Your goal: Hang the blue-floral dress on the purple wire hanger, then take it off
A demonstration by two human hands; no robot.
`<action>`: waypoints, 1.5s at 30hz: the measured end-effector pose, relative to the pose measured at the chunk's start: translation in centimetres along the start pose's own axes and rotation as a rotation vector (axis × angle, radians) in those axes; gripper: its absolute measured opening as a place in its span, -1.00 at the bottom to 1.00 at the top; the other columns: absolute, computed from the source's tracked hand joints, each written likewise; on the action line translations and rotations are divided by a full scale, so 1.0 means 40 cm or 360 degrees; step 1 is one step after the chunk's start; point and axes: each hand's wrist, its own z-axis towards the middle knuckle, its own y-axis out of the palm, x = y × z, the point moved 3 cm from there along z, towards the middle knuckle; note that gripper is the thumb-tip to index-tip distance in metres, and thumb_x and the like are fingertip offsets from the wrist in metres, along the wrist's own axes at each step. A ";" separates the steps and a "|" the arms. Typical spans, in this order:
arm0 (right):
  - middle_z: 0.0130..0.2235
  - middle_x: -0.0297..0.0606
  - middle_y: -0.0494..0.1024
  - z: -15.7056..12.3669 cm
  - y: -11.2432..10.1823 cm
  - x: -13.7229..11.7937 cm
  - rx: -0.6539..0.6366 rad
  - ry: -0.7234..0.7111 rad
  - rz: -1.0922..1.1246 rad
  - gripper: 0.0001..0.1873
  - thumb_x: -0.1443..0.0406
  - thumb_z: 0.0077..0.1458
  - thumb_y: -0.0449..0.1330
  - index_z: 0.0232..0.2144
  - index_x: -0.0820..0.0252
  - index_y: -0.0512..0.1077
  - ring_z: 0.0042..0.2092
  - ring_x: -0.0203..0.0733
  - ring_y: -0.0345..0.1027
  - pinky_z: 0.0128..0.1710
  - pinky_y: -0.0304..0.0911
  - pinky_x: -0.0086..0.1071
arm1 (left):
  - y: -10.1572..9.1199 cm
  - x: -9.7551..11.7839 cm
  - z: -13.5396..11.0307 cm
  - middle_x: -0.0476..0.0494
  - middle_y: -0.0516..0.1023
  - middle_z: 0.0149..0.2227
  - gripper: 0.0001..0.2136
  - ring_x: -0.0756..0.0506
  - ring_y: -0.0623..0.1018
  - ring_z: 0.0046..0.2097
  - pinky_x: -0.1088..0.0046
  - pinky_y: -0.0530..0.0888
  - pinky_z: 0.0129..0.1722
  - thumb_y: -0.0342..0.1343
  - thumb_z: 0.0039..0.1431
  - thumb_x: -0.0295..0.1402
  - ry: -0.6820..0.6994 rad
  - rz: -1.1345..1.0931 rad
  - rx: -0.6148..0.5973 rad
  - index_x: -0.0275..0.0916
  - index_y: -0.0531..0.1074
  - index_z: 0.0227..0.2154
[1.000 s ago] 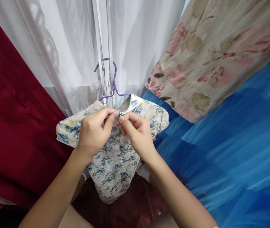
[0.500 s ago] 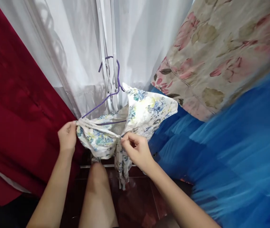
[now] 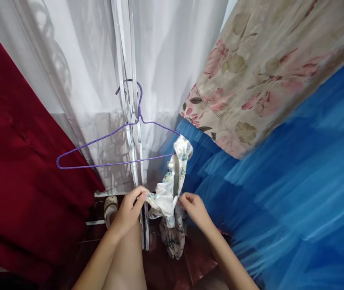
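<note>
A purple hanger (image 3: 99, 165) hangs by its hook on a white strip. The white floral garment (image 3: 167, 195), printed in blue and yellow, dangles from the hanger's right end only, bunched and sagging. My left hand (image 3: 132, 205) pinches one edge of the garment, below the hanger's bottom bar. On the opposite side, my right hand (image 3: 193, 204) has its fingers closed on the garment's other edge. The left part of the hanger is bare. The lower part of the garment droops toward the floor.
White curtains (image 3: 78, 60) fall behind the white strips (image 3: 132, 68). Red cloth (image 3: 17, 169) borders the left side. To the right are a beige floral cloth (image 3: 232, 84) and blue tulle (image 3: 280, 181). A shoe (image 3: 110, 207) rests on the dark tiled floor (image 3: 156, 274).
The garment's left shoulder has come off the hanger, and my left hand has brought it down and right. My right hand has shifted slightly right and down, still gripping the garment.
</note>
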 end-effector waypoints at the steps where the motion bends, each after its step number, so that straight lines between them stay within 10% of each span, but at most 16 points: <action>1: -0.54 -0.33 0.39 -0.015 -0.001 -0.007 -0.0031 -0.0031 -0.0067 -0.82 0.24 0.00 0.17 -0.57 0.19 0.41 -0.44 -0.18 0.27 -0.40 0.16 -0.37 | 0.007 0.030 0.000 -0.11 0.49 -0.27 -0.77 -0.09 0.49 -0.18 0.41 0.40 -0.13 -0.08 0.41 -0.26 0.0082 -0.0130 0.0038 -0.23 0.41 -0.28; 5: 0.12 -0.10 0.45 -0.088 0.014 -0.120 -0.0324 -0.0425 -0.0273 -0.32 0.27 -0.09 0.34 0.13 0.13 0.38 0.13 0.08 0.27 0.14 0.16 -0.12 | 0.031 0.128 -0.006 -0.18 0.49 -0.15 -0.83 -0.13 0.48 0.01 0.34 0.38 0.05 -0.03 0.40 -0.36 0.0349 -0.0312 0.0088 -0.23 0.44 -0.26; 10: -0.19 -0.24 0.54 -0.149 0.084 -0.249 -0.1084 -0.0320 0.0150 -0.74 0.15 0.21 0.20 -0.16 0.21 0.49 -0.14 -0.08 0.38 -0.09 0.32 -0.27 | 0.048 0.161 -0.015 -0.19 0.45 -0.14 -0.84 -0.14 0.48 -0.03 0.33 0.38 0.02 0.01 0.37 -0.30 0.0332 -0.0283 0.0066 -0.20 0.45 -0.28; 16: -0.28 -0.27 0.51 -0.130 0.094 -0.287 -0.1169 -0.0145 0.0604 -0.72 0.13 0.31 0.12 -0.16 0.20 0.50 -0.24 -0.18 0.37 -0.19 0.32 -0.35 | 0.027 0.059 -0.120 -0.24 0.48 -0.01 -0.52 -0.22 0.45 0.04 0.24 0.38 0.10 0.01 0.28 0.06 -0.0335 -0.0636 -0.0638 -0.15 0.35 0.10; 20: -0.20 -0.24 0.56 -0.092 0.038 -0.305 -0.0978 -0.0211 0.0512 -0.71 0.14 0.32 0.13 -0.03 0.11 0.52 -0.16 -0.14 0.43 -0.12 0.33 -0.34 | 0.000 -0.051 -0.218 -0.21 0.54 -0.14 -0.43 -0.25 0.49 -0.08 0.29 0.47 -0.11 0.13 0.10 0.18 -0.0773 -0.0367 -0.0777 -0.26 0.48 -0.10; 27: -0.39 -0.23 0.60 -0.033 -0.070 -0.291 -0.0715 0.0054 0.0755 -0.69 0.14 0.16 0.30 -0.09 0.15 0.57 -0.42 -0.12 0.48 -0.43 0.39 -0.35 | -0.271 -0.133 -0.136 -0.20 0.55 -0.17 -0.71 -0.21 0.47 -0.03 0.25 0.34 0.07 0.07 0.27 -0.11 -0.0139 0.0837 -0.0337 -0.17 0.58 -0.37; 35: -0.10 -0.12 0.61 0.075 -0.022 -0.361 -0.0472 -0.0554 0.0115 -0.45 0.07 0.23 0.18 0.19 0.18 0.41 -0.13 0.01 0.49 -0.23 0.39 -0.26 | -0.557 -0.033 0.065 -0.20 0.50 0.11 -0.71 -0.30 0.30 0.22 -0.07 0.12 0.21 -0.10 0.34 -0.22 0.0172 0.1538 0.0312 -0.10 0.48 -0.05; 40: -0.42 -0.22 0.56 0.175 0.011 -0.384 -0.0228 -0.0840 -0.0575 -0.65 0.18 0.23 0.13 -0.04 0.23 0.53 -0.42 -0.12 0.36 -0.40 0.19 -0.34 | -0.514 0.129 0.103 -0.21 0.49 0.06 -0.82 -0.21 0.42 0.13 0.21 0.30 0.17 -0.05 0.31 -0.29 0.0492 0.1294 0.0382 -0.21 0.43 -0.21; 45: -0.55 -0.29 0.46 0.129 0.066 -0.389 -0.0449 -0.0970 -0.0633 -0.72 0.26 0.27 0.05 -0.38 0.17 0.53 -0.51 -0.20 0.26 -0.46 0.06 -0.39 | -0.379 0.222 0.129 -0.16 0.52 0.01 -0.93 -0.16 0.50 0.06 0.33 0.37 0.07 0.03 0.29 -0.34 0.0588 0.1108 0.0550 -0.21 0.36 -0.27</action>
